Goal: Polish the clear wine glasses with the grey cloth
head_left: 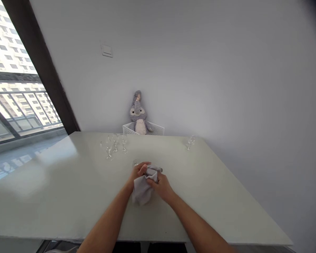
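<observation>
Both hands are together above the middle of the table. A light grey cloth (143,189) hangs down from between them, bunched at the top. Fingers of my right hand (162,185) are closed on the cloth, the thumb pressing its near side. My left hand (139,172) is curled around a glass, and part of clear glass (135,162) shows just beyond its fingers. The cloth and fingers hide the rest of that glass. Farther off to the left stand several stemmed glasses, among them one wine glass (124,143).
Another wine glass (191,142) stands near the far right corner of the white table (216,200). Behind the far edge, a grey plush toy (140,124) sits in a white perforated basket (158,130) against the wall. A window is at the left.
</observation>
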Demonstrator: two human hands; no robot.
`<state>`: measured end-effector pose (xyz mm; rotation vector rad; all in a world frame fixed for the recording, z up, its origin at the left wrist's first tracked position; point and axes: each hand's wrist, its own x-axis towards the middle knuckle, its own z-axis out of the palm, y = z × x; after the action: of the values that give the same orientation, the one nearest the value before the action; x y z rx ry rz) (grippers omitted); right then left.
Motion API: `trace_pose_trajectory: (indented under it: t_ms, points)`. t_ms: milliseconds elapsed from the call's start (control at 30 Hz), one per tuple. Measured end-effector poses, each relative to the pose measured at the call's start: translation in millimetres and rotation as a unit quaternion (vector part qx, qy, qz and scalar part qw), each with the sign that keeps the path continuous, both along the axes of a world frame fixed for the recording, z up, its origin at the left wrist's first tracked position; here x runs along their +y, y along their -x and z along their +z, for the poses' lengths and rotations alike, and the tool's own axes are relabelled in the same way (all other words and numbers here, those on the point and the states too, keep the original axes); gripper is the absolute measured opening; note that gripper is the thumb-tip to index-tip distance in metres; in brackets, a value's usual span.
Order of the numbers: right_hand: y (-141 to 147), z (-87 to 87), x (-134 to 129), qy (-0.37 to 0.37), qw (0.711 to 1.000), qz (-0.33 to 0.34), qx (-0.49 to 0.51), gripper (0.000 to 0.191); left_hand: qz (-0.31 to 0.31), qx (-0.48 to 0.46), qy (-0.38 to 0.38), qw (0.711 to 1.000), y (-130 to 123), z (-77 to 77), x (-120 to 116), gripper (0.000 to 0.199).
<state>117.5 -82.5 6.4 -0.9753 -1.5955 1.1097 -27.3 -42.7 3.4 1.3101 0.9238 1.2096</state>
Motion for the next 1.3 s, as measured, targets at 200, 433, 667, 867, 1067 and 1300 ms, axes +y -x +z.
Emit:
trace_pose_trajectory:
  t_ms: [200, 433, 667, 867, 1067, 1300]
  points:
    - [1, -5.7, 6, -0.046, 0.996, -0.036, -0.072, 0.027, 0.069, 0.124, -0.061, 0.988, 2, -1.1, -3, 0.041]
    - [-32, 1.2, 36, 0.280, 0.921, -0.049, 0.267, 0.033, 0.123, 0.176, -0.239, 0.947, 2, 16.2, -15, 0.031]
    - [-49, 6.0, 36, 0.240, 0.954, 0.091, 0.155, 0.037, 0.124, 0.216, -0.218, 0.944, 1, 15.0, -18, 0.024]
    - [-71, 13.2, 45, 0.008, 0.992, 0.067, -0.104, 0.029, 0.130, 0.527, -0.282, 0.791, 4, 0.8, -12, 0.030]
    - [-67, 16.6, 40, -0.202, 0.907, -0.282, -0.239, 0.041, 0.230, 0.486, -0.112, 0.836, 18, -5.8, -1, 0.037]
    - [-21, 21.5, 11, -0.400, 0.819, -0.098, -0.399, 0.042, 0.128, 0.558, -0.342, 0.745, 5, -4.0, -11, 0.021]
